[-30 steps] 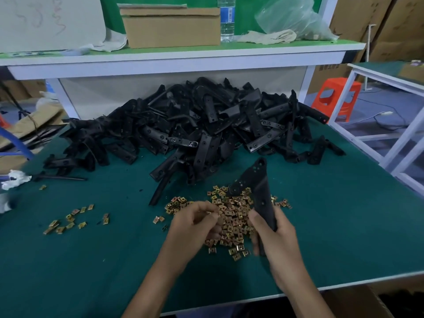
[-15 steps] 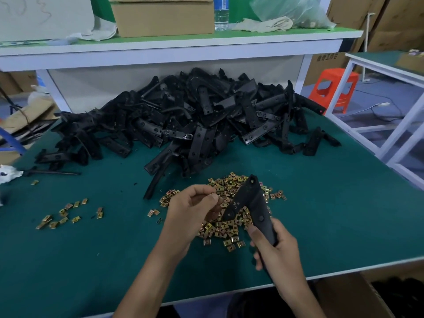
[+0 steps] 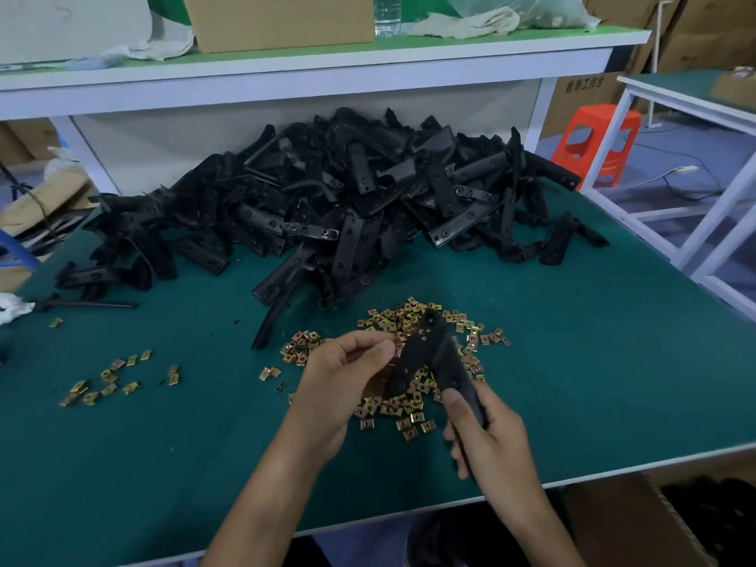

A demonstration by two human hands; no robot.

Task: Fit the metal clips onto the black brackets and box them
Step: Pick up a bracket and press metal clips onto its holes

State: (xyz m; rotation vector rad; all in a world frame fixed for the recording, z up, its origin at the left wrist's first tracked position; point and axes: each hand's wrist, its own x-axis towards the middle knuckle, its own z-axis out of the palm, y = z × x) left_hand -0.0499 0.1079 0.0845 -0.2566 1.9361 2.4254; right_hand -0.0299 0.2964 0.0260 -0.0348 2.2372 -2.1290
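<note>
Right hand point(image 3: 487, 435) grips the black bracket point(image 3: 429, 354) by its lower end, tilted over the clip pile point(image 3: 409, 407) on the surface point(image 3: 593, 362). Left hand point(image 3: 347, 372) is pinched at the bracket's edge, and I can't tell if a clip's in there. I'd hold the bracket steady and slide the clip on square.

Place was small factory assembly workshop. Workbench point(image 3: 593, 362) had green mat, white steel frame, raised shelf point(image 3: 327, 75) above. Heap of identical black brackets point(image 3: 327, 198) covered bench's far half. Loose metal clips point(image 3: 409, 407) lay scattered nearer, smaller batch point(image 3: 108, 378) to left. Plain cardboard box point(image 3: 278, 22), water bottle point(image 3: 386, 14) and rags point(image 3: 462, 22) sat on shelf. Stacked cartons point(image 3: 695, 34) stood at back right. Second bench point(image 3: 675, 88) of same build stood at right, orange plastic stool point(image 3: 597, 141) on floor near it. Open carton point(image 3: 613, 517) sat under near edge.
</note>
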